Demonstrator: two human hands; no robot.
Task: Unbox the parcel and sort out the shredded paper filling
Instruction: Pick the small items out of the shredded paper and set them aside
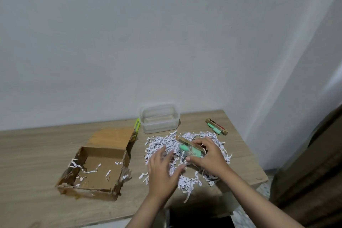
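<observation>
A light wooden tabletop (185, 122) stands pushed against a plain pale grey wall (129, 33). Right of the tabletop the wall turns a corner; something dark and brownish, perhaps a curtain (314, 163), hangs there above speckled floor (264, 190).

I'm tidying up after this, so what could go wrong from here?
The shredded paper pile spreads to the table front edge, so strips could drop off as the left hand sweeps. The right hand lifting the packaged item may drag shreds along. The clear tub looks small for the pile.
</observation>
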